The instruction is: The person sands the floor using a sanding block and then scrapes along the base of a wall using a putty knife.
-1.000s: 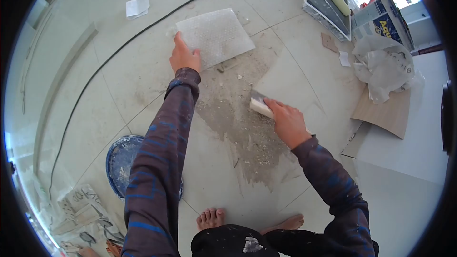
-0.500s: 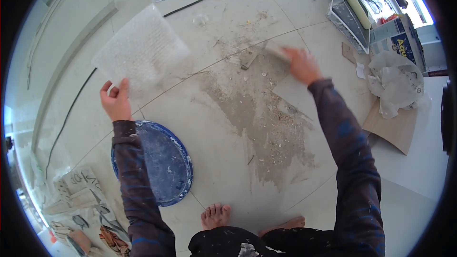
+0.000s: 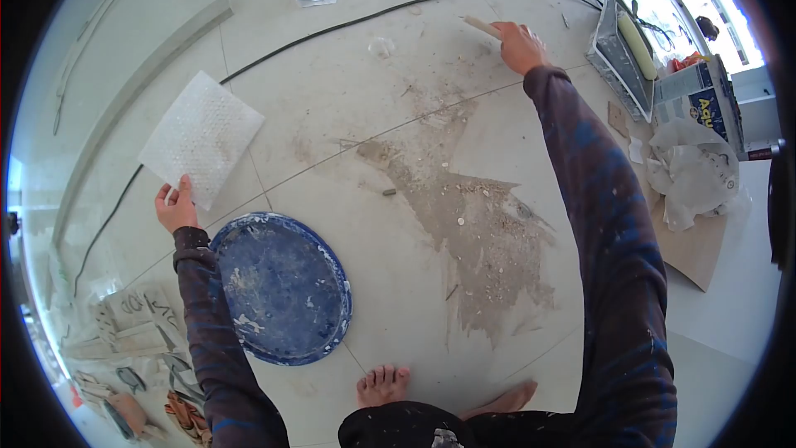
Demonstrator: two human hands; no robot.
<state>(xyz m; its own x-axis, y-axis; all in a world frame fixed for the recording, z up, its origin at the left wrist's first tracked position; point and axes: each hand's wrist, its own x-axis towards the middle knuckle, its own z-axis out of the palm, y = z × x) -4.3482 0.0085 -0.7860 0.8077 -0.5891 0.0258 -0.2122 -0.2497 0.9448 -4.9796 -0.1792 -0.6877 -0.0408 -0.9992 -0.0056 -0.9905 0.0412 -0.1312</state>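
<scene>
My left hand (image 3: 177,206) pinches the near corner of a sheet of bubble wrap (image 3: 201,137) between thumb and fingers. At the far end of the dusty area, my right hand (image 3: 522,48) grips a thin, pale beige flat piece (image 3: 481,27), seen nearly edge-on. I cannot make out exactly what kind of piece it is. Between the hands, a patch of grey-brown dust and small rubble (image 3: 489,232) spreads over the tiled floor (image 3: 390,274). A round blue lid (image 3: 286,290) with white splatters lies flat below my left hand.
A black cable (image 3: 365,21) crosses the floor behind both hands. On the right are a paint tray with a roller (image 3: 622,54), a box (image 3: 705,104) and a crumpled plastic bag (image 3: 692,170). Tools and a marked bag (image 3: 137,315) lie at lower left. My bare feet (image 3: 383,386) stand near the rubble.
My right hand has moved farther away with the flat piece, and the dust lies differently there. My left hand has drawn the bubble wrap left and nearer. The view has shifted slightly.
</scene>
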